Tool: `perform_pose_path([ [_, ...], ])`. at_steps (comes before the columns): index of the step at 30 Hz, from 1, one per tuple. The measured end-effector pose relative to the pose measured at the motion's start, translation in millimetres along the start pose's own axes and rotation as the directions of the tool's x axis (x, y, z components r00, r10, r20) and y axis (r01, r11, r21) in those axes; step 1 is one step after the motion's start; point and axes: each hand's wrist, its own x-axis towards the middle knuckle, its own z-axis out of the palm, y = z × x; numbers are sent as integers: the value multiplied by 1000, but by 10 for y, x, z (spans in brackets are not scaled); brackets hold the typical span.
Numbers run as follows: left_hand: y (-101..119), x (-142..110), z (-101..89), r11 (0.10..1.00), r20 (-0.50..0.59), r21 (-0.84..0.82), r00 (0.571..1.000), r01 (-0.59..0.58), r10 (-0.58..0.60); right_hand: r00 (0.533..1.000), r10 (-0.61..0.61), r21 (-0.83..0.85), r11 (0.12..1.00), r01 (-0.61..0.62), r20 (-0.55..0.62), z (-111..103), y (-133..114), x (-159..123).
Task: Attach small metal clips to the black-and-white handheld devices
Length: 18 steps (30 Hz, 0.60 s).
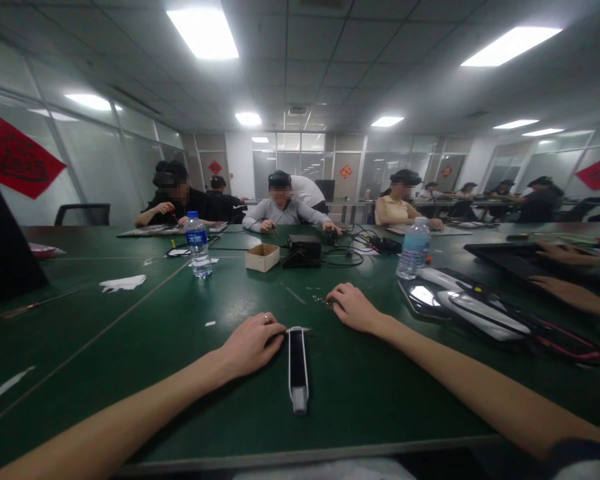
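Head view: the left hand (253, 343) is loosely curled, fingertips beside the far end of a slim black-and-white device (297, 367) flat on the table (380, 400); light steadying suits it. The half-curled right hand (356, 308) meets small metal pieces (317, 299), best pinched singly. Neither hold is clear.

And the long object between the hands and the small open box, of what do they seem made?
Long object: perhaps plastic, with a smooth pale rim; the dark face's material is unclear. Open box: probably cardboard, matt, with thin walls, brown inside.
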Motion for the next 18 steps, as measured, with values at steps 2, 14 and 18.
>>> perform_pose_path([
  [2, 10, -4, -13, 1000, 2, -3, 1000, 6, -6, 1000, 4, 3, 1000, -4, 18, -3, -11, -8],
  [14, 2, -19, 1, 1000, -8, -6, 1000, 3, -3, 1000, 19, 28, 999, -19, 19, 34, 28, 19],
  [18, -9, -17, 13, 1000, -7, -11, 1000, -6, 6, 999, 32, 17, 999, -32, 26, 20, 27, 20],
])
